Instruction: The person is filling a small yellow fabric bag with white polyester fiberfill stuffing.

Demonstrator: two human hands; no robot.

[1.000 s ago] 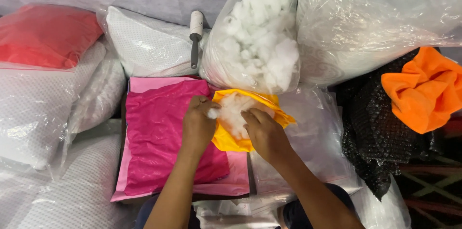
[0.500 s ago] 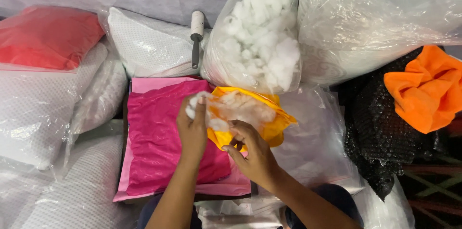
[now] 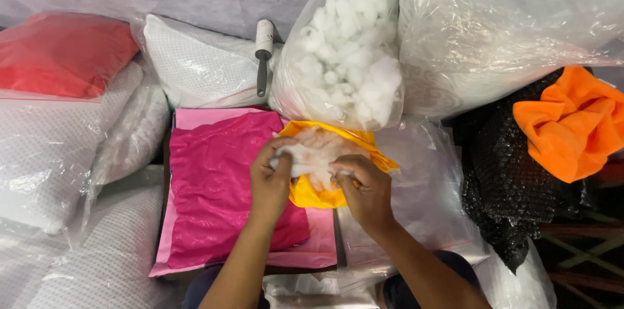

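**Both hands in a yellow cover, on white stuffing**

At centre, a yellow cover [image 3: 328,195] lies open with a wad of white stuffing [image 3: 311,156] showing in its mouth. The left hand [image 3: 272,178] is at the cover's 9 o'clock edge, its grip pinching the stuffing. The right hand [image 3: 367,189] is at the 4 o'clock edge, grip pressed on the stuffing and the yellow fabric.

The cover rests partly on a pink bag [image 3: 218,185] at 9 o'clock, which holds magenta fabric. At 12 o'clock a clear sack [image 3: 344,62] stands open, heaped with white stuffing lumps. At 1 o'clock a larger clear sack [image 3: 494,29] holds pale filling. A white-headed roller [image 3: 262,52] leans against a bagged white cushion [image 3: 195,65] at 11 o'clock. Far at 10 o'clock lies a red cushion [image 3: 62,52] in plastic. At 3 o'clock an orange cloth [image 3: 569,120] sits on black netting [image 3: 513,185].
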